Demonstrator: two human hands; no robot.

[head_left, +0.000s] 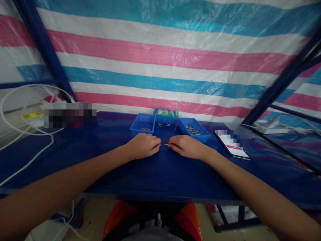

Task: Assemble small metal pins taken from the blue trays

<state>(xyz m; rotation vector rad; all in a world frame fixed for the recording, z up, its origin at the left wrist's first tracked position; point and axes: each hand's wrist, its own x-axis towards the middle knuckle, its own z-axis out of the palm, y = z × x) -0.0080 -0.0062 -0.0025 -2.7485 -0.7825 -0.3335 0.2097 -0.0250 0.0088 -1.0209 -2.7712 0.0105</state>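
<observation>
My left hand and my right hand face each other low over the blue table, both closed. Between their fingertips runs a thin silvery metal rod, pinched at its two ends; its exact kind is too small to make out. Just behind my left hand stands a blue bin with a few small metal pieces in it. Behind my right hand is another blue bin, which holds many small shiny metal parts. Several slim metal pieces lie on the table between the bins.
A third blue bin with green-tinted plastic bags stands at the back. To the right lies a phone with a lit screen. White cables loop over the table's left side. Blue metal posts and a striped sheet close off the back.
</observation>
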